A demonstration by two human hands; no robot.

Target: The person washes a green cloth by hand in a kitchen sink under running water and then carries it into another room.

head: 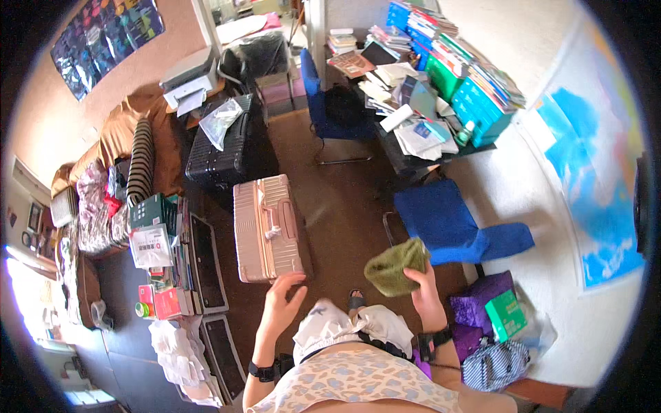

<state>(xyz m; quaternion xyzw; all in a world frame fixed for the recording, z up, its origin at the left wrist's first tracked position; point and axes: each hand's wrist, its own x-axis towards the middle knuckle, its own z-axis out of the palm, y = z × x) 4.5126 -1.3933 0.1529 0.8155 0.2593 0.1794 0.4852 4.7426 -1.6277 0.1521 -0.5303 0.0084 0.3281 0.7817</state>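
My right hand [426, 291] grips an olive-green knit cloth [395, 267], perhaps a folded cap, by its right edge. It is held out over the brown floor, in front of the seat of a blue chair [436, 219]. My left hand [285, 298] holds nothing; its thumb and fingers are apart. Its fingertips are close to the near end of a rose-gold hard-shell suitcase [255, 227], and whether they touch it I cannot tell. The suitcase stands on the floor with its carry handle [287, 219] facing right.
Beyond the suitcase stands a black suitcase [214, 139] topped by a clear plastic bag [221, 121]. A desk with papers [421, 139] and a second blue chair [330, 108] are at the back. Stacked books [178, 248] line the left; purple bags [480, 304] sit at the right wall.
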